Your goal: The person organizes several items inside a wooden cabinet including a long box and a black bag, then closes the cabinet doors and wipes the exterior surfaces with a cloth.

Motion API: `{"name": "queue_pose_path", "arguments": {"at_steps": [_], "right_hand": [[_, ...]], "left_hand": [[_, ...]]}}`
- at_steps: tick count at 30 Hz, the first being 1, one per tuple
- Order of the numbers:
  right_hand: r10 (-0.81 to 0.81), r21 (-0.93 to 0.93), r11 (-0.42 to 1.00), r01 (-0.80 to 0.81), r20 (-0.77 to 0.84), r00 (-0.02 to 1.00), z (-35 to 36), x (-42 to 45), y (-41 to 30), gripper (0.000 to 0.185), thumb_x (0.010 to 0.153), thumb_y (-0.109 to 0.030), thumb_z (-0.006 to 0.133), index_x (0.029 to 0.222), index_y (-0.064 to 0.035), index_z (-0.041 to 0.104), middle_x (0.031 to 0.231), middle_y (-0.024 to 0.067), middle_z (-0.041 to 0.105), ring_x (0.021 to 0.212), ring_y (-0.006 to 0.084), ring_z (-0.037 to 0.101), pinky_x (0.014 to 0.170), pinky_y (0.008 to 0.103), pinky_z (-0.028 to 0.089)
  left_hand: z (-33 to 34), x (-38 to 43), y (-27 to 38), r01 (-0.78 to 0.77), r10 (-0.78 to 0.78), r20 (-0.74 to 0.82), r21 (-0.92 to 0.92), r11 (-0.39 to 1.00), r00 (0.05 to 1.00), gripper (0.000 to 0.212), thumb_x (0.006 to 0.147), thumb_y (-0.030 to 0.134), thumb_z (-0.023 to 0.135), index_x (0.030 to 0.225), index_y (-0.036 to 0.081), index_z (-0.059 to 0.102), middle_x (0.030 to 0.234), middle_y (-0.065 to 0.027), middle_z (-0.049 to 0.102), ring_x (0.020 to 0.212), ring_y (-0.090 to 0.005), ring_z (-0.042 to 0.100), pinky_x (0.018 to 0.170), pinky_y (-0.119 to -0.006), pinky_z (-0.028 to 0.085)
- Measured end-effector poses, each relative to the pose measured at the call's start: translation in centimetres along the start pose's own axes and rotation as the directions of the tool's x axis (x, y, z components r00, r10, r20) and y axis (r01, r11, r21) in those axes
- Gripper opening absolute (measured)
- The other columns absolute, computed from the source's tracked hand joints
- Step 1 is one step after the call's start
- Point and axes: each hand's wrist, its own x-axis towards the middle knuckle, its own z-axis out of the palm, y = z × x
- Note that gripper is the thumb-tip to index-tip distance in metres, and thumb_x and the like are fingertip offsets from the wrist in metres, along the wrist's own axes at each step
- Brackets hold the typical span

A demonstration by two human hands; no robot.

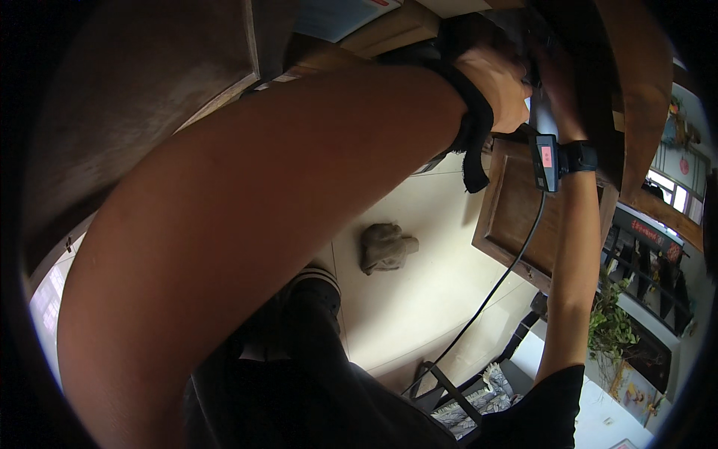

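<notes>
Both my hands reach into the dark inside of a wooden cabinet at the top of the view. My left hand point(493, 87) has bent fingers and a black strap point(474, 112) at its wrist; shadow hides what its fingertips touch. Close beside it, my right hand point(555, 92) is dim and blurred, with a small black device point(546, 163) strapped to the wrist and a cable running down from it. A pale, shiny surface point(539, 112) shows between the hands. Whether either hand grips something cannot be made out.
A panelled wooden door point(513, 207) stands open below the hands. A crumpled grey-brown cloth point(387, 247) lies on the tiled floor. Cardboard boxes point(392, 33) are at the top. A leafy plant point(611, 320) and a black-framed seat point(449, 393) stand at the right.
</notes>
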Motion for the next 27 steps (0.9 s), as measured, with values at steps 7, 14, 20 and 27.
{"name": "queue_pose_path", "arguments": {"at_steps": [7, 14, 20, 27], "right_hand": [[-0.138, -0.323, 0.932, 0.166, 0.108, 0.985, -1.4, 3.9, 7.4, 0.045, 0.085, -0.033, 0.056, 0.116, -0.0014, 0.052, 0.107, 0.0175, 0.058, 0.098, 0.0257, 0.056, 0.081, 0.0360, 0.044], [-0.057, -0.289, 0.949, 0.128, 0.242, 0.969, -4.8, -3.6, -3.0, 0.047, 0.083, -0.030, 0.057, 0.120, -0.0022, 0.049, 0.110, 0.0163, 0.057, 0.103, 0.0254, 0.055, 0.087, 0.0353, 0.042], [0.013, -0.375, 0.922, 0.095, 0.278, 0.961, -7.2, -4.7, -1.8, 0.047, 0.083, -0.029, 0.057, 0.120, -0.0020, 0.049, 0.111, 0.0159, 0.057, 0.104, 0.0249, 0.054, 0.087, 0.0350, 0.042], [-0.049, -0.391, 0.911, 0.130, 0.210, 0.976, -7.5, -2.1, 0.1, 0.046, 0.083, -0.029, 0.058, 0.120, -0.0020, 0.049, 0.111, 0.0156, 0.056, 0.104, 0.0246, 0.054, 0.087, 0.0348, 0.041]], "left_hand": [[0.5, 0.7, 0.3, -0.028, 0.028, 0.007, 0.055, 0.998, 1.000, 0.036, 0.086, 0.027, 0.045, 0.120, 0.022, 0.055, 0.131, -0.0051, 0.044, 0.122, -0.0308, 0.038, 0.094, -0.054, 0.033], [0.1, 0.5, 0.8, -0.005, 0.002, -0.076, -0.041, 0.999, 0.997, 0.037, 0.085, 0.028, 0.048, 0.121, 0.022, 0.055, 0.132, -0.0049, 0.043, 0.124, -0.0297, 0.036, 0.097, -0.053, 0.030], [0.2, 0.5, 0.8, -0.010, 0.009, -0.069, -0.012, 1.000, 0.998, 0.037, 0.086, 0.024, 0.045, 0.121, 0.017, 0.054, 0.131, -0.0093, 0.044, 0.121, -0.0317, 0.040, 0.094, -0.052, 0.034], [-0.3, 0.8, 0.8, 0.009, -0.011, -0.010, -0.169, 0.986, 1.000, 0.036, 0.087, 0.022, 0.045, 0.120, 0.013, 0.055, 0.121, -0.0097, 0.053, 0.108, -0.0315, 0.052, 0.081, -0.049, 0.046]]}}
